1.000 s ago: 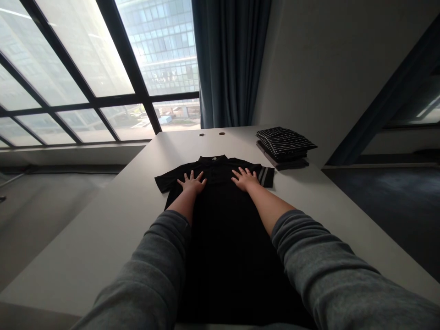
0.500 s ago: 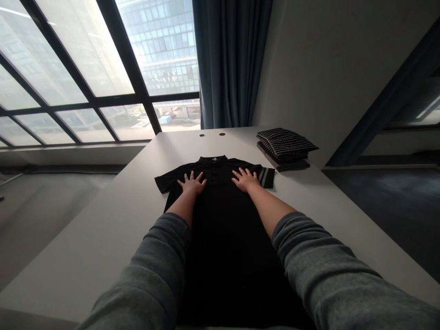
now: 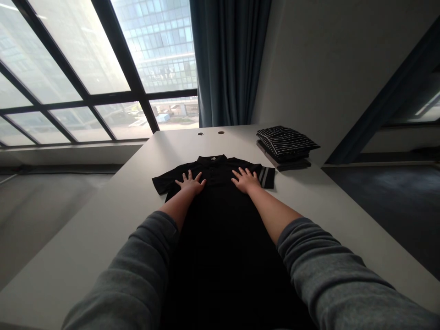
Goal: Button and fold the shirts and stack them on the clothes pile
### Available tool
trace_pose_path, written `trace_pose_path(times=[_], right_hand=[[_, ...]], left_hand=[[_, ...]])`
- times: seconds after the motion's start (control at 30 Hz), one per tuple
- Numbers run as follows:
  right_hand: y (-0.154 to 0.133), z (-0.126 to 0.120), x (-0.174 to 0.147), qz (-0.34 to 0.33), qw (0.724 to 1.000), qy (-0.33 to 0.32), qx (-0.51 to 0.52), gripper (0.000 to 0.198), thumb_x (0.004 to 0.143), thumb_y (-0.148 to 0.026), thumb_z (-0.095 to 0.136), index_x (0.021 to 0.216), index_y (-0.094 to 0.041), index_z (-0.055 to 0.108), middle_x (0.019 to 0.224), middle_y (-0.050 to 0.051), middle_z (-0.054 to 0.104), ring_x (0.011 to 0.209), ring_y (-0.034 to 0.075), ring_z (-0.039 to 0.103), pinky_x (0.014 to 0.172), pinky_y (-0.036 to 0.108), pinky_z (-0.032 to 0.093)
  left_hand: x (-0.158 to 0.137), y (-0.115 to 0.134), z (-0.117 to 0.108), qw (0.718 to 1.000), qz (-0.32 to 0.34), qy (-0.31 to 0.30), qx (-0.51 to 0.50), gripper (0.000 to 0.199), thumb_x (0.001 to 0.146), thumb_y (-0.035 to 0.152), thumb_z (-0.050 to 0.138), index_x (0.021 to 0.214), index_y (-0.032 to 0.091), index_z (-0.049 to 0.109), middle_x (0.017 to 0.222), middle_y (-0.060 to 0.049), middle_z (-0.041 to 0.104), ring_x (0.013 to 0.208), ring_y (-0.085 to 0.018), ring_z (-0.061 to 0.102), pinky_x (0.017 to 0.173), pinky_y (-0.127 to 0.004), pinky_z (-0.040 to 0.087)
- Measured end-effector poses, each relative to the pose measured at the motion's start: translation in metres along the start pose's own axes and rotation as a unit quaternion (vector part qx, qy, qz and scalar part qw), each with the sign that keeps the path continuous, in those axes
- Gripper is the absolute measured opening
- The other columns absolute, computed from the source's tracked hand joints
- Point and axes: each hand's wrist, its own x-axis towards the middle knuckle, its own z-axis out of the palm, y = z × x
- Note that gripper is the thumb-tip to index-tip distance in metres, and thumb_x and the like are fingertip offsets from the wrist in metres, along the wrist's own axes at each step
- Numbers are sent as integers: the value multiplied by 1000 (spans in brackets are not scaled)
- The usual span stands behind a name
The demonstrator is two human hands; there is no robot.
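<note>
A black short-sleeved polo shirt (image 3: 220, 238) lies spread out, front up, with its collar at the far end. Pale stripes run round the sleeve on the right. My left hand (image 3: 191, 183) rests flat on the chest of the shirt, left of the button placket, fingers spread. On the other side of the placket my right hand (image 3: 246, 180) also lies flat, its fingers apart, near the striped sleeve. Neither hand grips the cloth. My forearms cover parts of the shirt's sides.
The shirt is on a white table (image 3: 113, 229). A stack of folded clothes (image 3: 285, 143), a striped one on top, sits at the far right. Two round holes are set in the table's far end. Behind stand a blue curtain (image 3: 230, 64) and windows (image 3: 99, 59).
Both hands stay at nearly the same places on the shirt. The left forearm and elbow have shifted slightly outward to the left, and the view has moved a little.
</note>
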Motion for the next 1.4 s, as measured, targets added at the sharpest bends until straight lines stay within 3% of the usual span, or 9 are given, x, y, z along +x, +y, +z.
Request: trace_pose_path(times=[0.13,0.2,0.4,0.57,0.77,0.97,1.13,1.27,1.4], right_hand=[[0,2,-1,0,1000,11,4,68,105,-65,25,168,-39,25,177,1,13,162,34,12,128,64,9],[-1,2,-2,1,1000,15,4,68,105,-65,26,168,-39,26,177,1,13,162,34,12,128,63,9],[-2,0,-6,-1,1000,20,-3,66,106,-63,26,167,-38,27,177,2,15,162,34,14,128,62,11],[-2,0,-6,0,1000,25,0,66,105,-63,27,167,-38,29,177,2,16,162,34,15,128,62,12],[-2,0,-7,0,1000,26,-3,67,105,-63,27,167,-39,28,176,1,17,162,33,16,128,62,13],[-3,-1,-7,3,1000,20,-7,67,105,-63,25,167,-39,27,177,1,15,162,33,14,128,62,12],[-3,-1,-7,1,1000,15,-4,67,105,-63,24,168,-39,25,177,1,14,162,33,13,128,61,11],[-4,-2,-7,1,1000,19,6,67,105,-62,25,168,-37,27,177,1,15,162,33,14,128,62,10],[-3,-2,-6,1,1000,22,13,67,105,-61,26,168,-35,28,177,2,16,162,33,14,128,61,10]], left_hand=[[18,-4,-4,995,46,78,31,83,102,67,17,170,20,23,178,-12,5,164,-37,1,127,-69,0],[30,-9,-6,995,69,74,22,81,104,62,15,170,15,22,177,-12,7,164,-32,3,130,-63,3],[65,-37,-4,996,86,3,7,78,104,62,17,170,21,21,177,-8,8,164,-32,9,129,-63,12],[75,-52,1,998,56,27,-3,78,103,65,18,170,25,24,177,-6,9,164,-32,10,128,-66,14],[78,-58,1,999,0,41,-27,84,102,64,16,170,14,21,177,-10,6,164,-31,8,130,-62,12],[71,-89,-2,999,-15,31,-29,85,103,62,15,169,9,19,177,-12,11,164,-30,11,132,-56,13],[52,-142,-2,999,15,39,14,70,107,50,20,167,16,31,176,-12,19,162,-31,19,129,-54,24],[27,-186,2,993,83,72,45,58,105,35,33,161,21,45,172,-13,32,161,-32,24,125,-56,28],[-6,-217,6,992,26,118,30,60,104,36,37,161,20,44,171,-17,32,157,-37,31,121,-60,34]])
